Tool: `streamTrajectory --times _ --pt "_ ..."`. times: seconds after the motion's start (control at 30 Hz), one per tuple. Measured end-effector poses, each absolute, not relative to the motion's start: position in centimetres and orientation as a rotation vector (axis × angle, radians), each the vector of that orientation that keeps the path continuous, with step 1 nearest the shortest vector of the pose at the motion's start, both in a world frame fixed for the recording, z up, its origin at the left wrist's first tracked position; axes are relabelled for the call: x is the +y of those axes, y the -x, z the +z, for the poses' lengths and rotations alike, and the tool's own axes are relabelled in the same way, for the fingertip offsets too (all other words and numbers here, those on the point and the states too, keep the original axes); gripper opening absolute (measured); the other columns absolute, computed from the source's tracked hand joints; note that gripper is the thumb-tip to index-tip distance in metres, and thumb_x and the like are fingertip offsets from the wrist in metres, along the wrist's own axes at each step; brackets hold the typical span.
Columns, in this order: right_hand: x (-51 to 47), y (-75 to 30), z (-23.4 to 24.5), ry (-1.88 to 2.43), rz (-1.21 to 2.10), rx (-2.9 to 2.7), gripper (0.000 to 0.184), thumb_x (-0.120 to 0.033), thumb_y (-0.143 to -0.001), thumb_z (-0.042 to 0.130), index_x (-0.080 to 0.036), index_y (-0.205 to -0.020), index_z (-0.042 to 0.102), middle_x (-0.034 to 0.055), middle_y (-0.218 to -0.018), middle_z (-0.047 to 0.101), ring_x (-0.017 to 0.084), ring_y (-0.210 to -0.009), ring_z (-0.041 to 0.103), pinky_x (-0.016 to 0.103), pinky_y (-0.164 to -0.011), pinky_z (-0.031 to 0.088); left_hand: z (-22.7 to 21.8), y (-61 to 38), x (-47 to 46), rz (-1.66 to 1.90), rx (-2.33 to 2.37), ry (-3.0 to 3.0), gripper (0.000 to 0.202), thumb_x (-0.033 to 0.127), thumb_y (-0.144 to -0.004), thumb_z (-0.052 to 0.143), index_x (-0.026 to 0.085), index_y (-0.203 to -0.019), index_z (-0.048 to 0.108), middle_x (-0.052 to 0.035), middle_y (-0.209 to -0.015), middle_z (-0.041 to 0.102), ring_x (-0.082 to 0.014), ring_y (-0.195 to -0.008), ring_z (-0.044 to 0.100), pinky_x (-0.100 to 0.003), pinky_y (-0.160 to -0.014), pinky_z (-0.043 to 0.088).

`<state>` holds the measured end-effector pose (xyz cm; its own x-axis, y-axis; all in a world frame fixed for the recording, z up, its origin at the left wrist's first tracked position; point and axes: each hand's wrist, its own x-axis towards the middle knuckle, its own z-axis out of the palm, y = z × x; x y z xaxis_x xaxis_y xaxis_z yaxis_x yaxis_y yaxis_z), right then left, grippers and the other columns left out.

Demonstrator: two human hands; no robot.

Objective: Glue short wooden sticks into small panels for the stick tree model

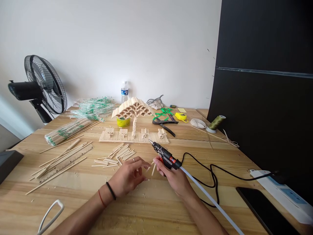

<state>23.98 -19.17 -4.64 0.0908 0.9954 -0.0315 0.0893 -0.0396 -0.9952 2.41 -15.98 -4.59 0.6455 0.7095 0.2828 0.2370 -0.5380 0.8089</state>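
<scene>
My right hand (174,176) is wrapped round a black hot glue gun (166,156), its nozzle pointing up and to the left and a long pale glue stick (205,192) running out of its back. A short piece of wooden stick (153,169) pokes out at that hand's fingertips. Close by, my left hand (129,173) has its thumb and fingers apart, with nothing visible between them. Beyond both hands stands a model made of wooden sticks (134,120), with a tree-like canopy on a slatted base. Several short cut sticks (124,151) lie loose in front of it.
Long skewers (58,156) and a clear ruler (66,163) lie at the left, near bagged sticks (68,130). Pliers (165,124), a yellow tape measure (181,117) and a thread spool (216,123) sit behind. A black cable (216,182), power strip (283,192) and phone (266,209) occupy the right.
</scene>
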Motion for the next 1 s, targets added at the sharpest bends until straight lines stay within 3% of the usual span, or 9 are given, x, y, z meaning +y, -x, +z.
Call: streamTrajectory --times 0.27,0.57,0.77,0.87,1.0 --pt "-19.15 -24.01 -4.82 1.334 1.133 -1.254 0.062 -0.080 -0.083 0.071 -0.019 -0.091 0.070 0.0001 -0.069 0.060 0.016 -0.062 0.048 0.033 -0.063 0.039 -3.95 -2.37 -16.36 0.653 0.744 -2.071 0.056 0.004 -0.086 0.067 0.020 -0.140 0.064 0.0002 -0.089 0.063 -0.0128 -0.070 0.055 -0.024 -0.068 0.049" --pt "-19.04 -23.94 -5.13 1.247 1.251 -1.207 0.054 -0.073 -0.085 0.076 -0.020 -0.090 0.067 -0.0006 -0.071 0.062 0.015 -0.060 0.051 0.032 -0.062 0.039 -4.19 -2.52 -16.56 0.629 0.775 -1.991 0.054 0.011 -0.089 0.069 0.018 -0.142 0.062 0.0017 -0.080 0.063 -0.0136 -0.067 0.056 -0.024 -0.064 0.047" --pt "-19.04 -23.52 -4.68 1.118 1.382 -1.114 0.053 -0.069 -0.081 0.082 -0.020 -0.086 0.064 -0.0034 -0.064 0.060 0.012 -0.055 0.049 0.030 -0.059 0.038 -4.13 -2.61 -16.59 0.648 0.774 -1.999 0.045 0.015 -0.090 0.070 0.017 -0.134 0.065 0.0012 -0.078 0.065 -0.0134 -0.066 0.058 -0.024 -0.064 0.047" --pt "-19.03 -23.41 -4.70 1.080 1.421 -1.079 0.051 -0.066 -0.082 0.084 -0.019 -0.087 0.064 -0.0040 -0.064 0.060 0.011 -0.054 0.050 0.029 -0.058 0.037 -4.02 -2.66 -16.64 0.679 0.775 -2.020 0.042 0.017 -0.088 0.073 0.018 -0.130 0.066 0.0004 -0.082 0.066 -0.0132 -0.067 0.061 -0.023 -0.064 0.048" --pt "-19.10 -23.27 -4.82 1.051 1.455 -1.079 0.048 -0.062 -0.082 0.086 -0.019 -0.089 0.064 -0.0037 -0.065 0.062 0.011 -0.053 0.050 0.028 -0.057 0.036 -3.99 -2.74 -16.72 0.728 0.729 -2.009 0.052 0.015 -0.087 0.070 0.020 -0.138 0.060 -0.0033 -0.099 0.071 -0.0118 -0.070 0.063 -0.022 -0.065 0.051"
